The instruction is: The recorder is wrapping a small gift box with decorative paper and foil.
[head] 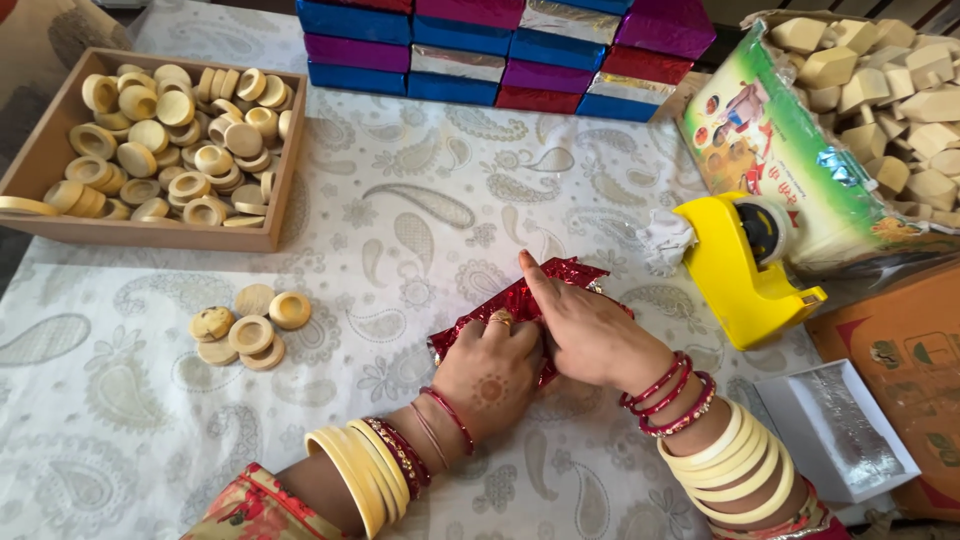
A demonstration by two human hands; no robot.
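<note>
Paisley-print tablecloth (400, 240) covers the work surface. At 12 o'clock, a stack of foil-wrapped boxes (510, 50) in blue, magenta, silver and red. At 10 o'clock, a wooden tray (40, 160) filled with round wooden rings. At 2 o'clock, an open bag of wooden blocks (880, 90); just below it at 3 o'clock, a yellow tape dispenser (735, 270). At 5 o'clock, a small open white box (835, 430). At 9 o'clock, a loose cluster of wooden rings (245, 330).

Centre: a small parcel in red glitter foil (520, 300) lies flat on the cloth — partly under both hands. Left hand (490, 370) rests on its near edge, fingers curled down, pressing the foil. Right hand (585, 335) lies across the right side, index finger extended toward 11 o'clock, flattening the wrap — not lifting it.
</note>
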